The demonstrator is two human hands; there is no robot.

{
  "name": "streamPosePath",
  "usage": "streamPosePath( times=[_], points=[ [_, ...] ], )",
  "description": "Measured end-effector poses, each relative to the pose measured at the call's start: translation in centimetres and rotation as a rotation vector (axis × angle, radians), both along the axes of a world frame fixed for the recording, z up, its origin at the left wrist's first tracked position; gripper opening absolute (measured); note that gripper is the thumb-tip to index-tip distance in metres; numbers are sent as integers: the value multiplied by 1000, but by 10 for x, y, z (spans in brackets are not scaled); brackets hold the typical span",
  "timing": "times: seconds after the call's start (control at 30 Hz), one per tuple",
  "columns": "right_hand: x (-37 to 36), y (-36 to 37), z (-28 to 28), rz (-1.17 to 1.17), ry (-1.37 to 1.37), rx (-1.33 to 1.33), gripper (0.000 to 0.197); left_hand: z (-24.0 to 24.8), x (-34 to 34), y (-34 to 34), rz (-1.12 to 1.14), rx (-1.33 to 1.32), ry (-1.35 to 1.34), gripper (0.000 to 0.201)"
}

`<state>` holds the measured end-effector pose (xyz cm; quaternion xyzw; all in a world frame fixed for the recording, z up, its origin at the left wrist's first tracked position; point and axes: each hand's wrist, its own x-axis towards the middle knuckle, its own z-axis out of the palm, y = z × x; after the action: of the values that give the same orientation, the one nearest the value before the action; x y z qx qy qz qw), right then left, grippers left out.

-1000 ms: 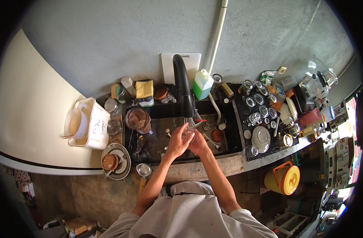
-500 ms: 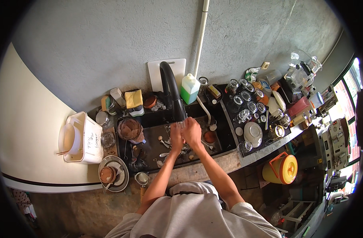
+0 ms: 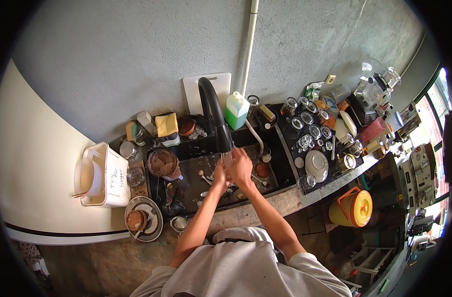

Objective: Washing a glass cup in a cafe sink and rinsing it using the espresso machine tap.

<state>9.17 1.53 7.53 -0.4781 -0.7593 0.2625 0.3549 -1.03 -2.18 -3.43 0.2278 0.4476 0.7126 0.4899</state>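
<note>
Water runs from the black faucet [image 3: 218, 121] onto my two hands, which meet over the dark sink [image 3: 280, 166]. My left hand [image 3: 221, 175] is closed, its fingers partly covered by the other hand. Against it, my right hand [image 3: 241, 168] curls with its fingers bent. Whatever lies between them, if anything, is hidden by the fingers and the spray. Below in the basin lie several spoons and other utensils, and a brown round piece [image 3: 263, 170]. A brown crumpled bowl-shaped thing [image 3: 163, 163] sits at the basin's left side.
Behind the sink stand a jug of green liquid [image 3: 236, 110], a white cutting board [image 3: 190, 94] and a yellow sponge or cloth [image 3: 166, 124]. Several glasses and a white plate [image 3: 316, 166] crowd the right rack. A white bin [image 3: 118, 173], stacked dishes [image 3: 157, 228] and a yellow bucket [image 3: 350, 208] flank the sink.
Both hands have shifted slightly lower beneath the faucet, and the falling water now shows clearly above them. They stay together. The view has moved slightly.
</note>
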Motion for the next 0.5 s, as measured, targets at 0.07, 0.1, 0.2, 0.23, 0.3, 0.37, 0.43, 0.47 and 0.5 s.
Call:
streamPosePath(
  times=[0.07,0.1,0.2,0.23,0.3,0.37,0.43,0.47,0.5],
  points=[
    [12,1,-10,23,69,45,16,60,22,-1,-137,-190,-646,29],
    [10,2,-9,84,145,101,14,55,24,1,-130,-182,-644,29],
    [4,6,-23,5,168,-43,12,7,18,6,110,-239,343,38],
    [9,9,-19,-55,86,-51,12,14,3,1,-316,-299,-401,29],
    [15,-4,-7,-16,84,127,12,57,14,-1,-185,-266,-653,22],
    [13,2,-18,65,319,9,16,33,21,1,257,-29,455,26],
    [14,-3,-18,42,253,53,18,34,23,1,112,-122,600,27],
    [13,-6,-15,18,189,99,20,28,16,-1,-26,-184,18,28],
    [12,-9,-11,-5,125,144,23,26,10,-3,-160,-234,-566,29]
  ],
)
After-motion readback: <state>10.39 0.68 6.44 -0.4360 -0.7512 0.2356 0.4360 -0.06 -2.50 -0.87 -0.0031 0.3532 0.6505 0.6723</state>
